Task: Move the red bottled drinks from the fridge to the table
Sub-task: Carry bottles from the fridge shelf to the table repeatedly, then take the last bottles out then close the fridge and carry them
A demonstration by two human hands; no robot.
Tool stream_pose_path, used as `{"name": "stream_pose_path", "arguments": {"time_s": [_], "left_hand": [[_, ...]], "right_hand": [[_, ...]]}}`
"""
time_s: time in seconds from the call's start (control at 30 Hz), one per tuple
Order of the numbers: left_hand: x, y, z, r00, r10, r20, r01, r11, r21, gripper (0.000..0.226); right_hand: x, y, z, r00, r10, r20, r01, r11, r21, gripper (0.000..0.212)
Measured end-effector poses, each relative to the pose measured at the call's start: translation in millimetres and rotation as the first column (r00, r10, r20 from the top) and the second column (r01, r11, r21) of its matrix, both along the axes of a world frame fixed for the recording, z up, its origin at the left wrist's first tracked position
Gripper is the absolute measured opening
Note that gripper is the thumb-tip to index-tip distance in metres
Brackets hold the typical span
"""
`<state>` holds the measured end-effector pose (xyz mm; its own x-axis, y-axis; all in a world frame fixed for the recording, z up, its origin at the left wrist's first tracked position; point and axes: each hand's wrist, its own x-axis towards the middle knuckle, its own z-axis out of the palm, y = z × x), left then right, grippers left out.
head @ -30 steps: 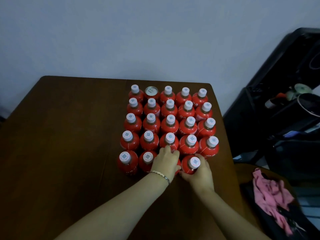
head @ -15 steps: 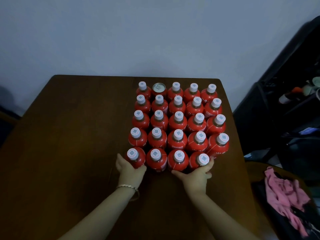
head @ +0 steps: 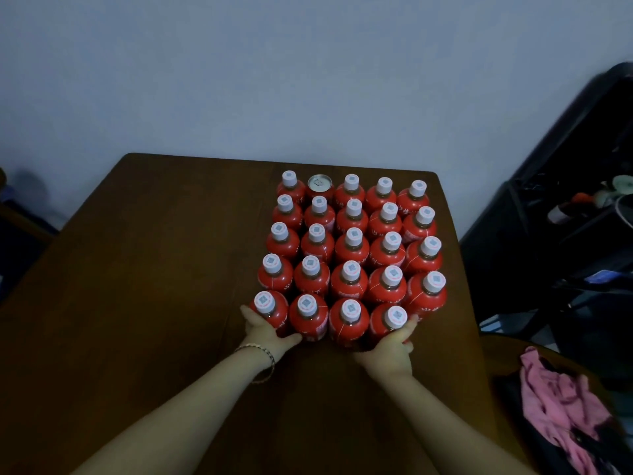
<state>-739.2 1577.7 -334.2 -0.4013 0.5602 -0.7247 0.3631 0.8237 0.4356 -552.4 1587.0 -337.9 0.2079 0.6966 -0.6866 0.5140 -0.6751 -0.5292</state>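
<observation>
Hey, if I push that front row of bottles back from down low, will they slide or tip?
Likely they slide: the left hand and right hand press the front row low down, and the packed rows behind brace it. The wide bodies look stable; pushing at a cap might tip one.

Red bottles (head: pixel 349 282) with white caps, dark brown table (head: pixel 154 269), pink cloth (head: pixel 561 406)
</observation>
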Motion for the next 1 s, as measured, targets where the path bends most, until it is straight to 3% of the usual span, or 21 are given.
{"name": "stream_pose_path", "arguments": {"time_s": [0.1, 0.2, 0.23, 0.27, 0.43, 0.6, 0.77, 0.87, 1.0], "left_hand": [[-1.6, -2.0, 23.9, 0.919, -0.36, -0.157, 0.32, 0.918, -0.234, 0.085], [6.6, -7.0, 46.0, 0.692, -0.707, -0.144, 0.643, 0.695, -0.323, 0.049], [10.6, -8.9, 51.1, 0.619, -0.77, -0.154, 0.711, 0.632, -0.308, 0.046], [15.3, -11.3, 55.5, 0.546, -0.816, -0.191, 0.772, 0.578, -0.265, 0.043], [51.1, -18.8, 73.3, 0.293, -0.874, -0.388, 0.949, 0.316, 0.007, 0.032], [112.7, -51.5, 96.3, -0.004, -0.901, -0.435, 0.996, -0.04, 0.074, 0.031], [210.8, -145.0, 138.9, -0.343, -0.796, -0.499, 0.891, -0.444, 0.095, 0.031], [267.4, -215.4, 156.8, -0.474, -0.69, -0.547, 0.783, -0.615, 0.096, 0.03], [341.8, -344.6, 178.2, -0.596, -0.551, -0.584, 0.607, -0.786, 0.122, 0.029]], "right_hand": [[15.0, 2.5, 8.8, 0.989, 0.135, 0.062, -0.127, 0.985, -0.118, 0.108], [31.1, -1.8, 27.9, 0.944, 0.313, 0.106, -0.293, 0.941, -0.172, 0.03], [35.2, -5.7, 34.1, 0.93, 0.34, 0.138, -0.32, 0.936, -0.147, 0.01], [39.3, -12.0, 39.6, 0.922, 0.342, 0.181, -0.327, 0.939, -0.109, 0.007], [57.8, -57.3, 73.1, 0.895, 0.368, 0.253, -0.363, 0.929, -0.067, 0.036], [81.7, -150.7, 98.6, 0.946, 0.121, 0.301, -0.129, 0.992, 0.007, 0.04], [126.5, -293.3, 134.9, 0.891, -0.237, 0.387, 0.235, 0.971, 0.053, 0.036], [149.0, -386.0, 154.0, 0.818, -0.394, 0.42, 0.389, 0.916, 0.102, 0.036], [173.7, -532.6, 176.2, 0.653, -0.58, 0.488, 0.597, 0.79, 0.139, 0.035]]}}
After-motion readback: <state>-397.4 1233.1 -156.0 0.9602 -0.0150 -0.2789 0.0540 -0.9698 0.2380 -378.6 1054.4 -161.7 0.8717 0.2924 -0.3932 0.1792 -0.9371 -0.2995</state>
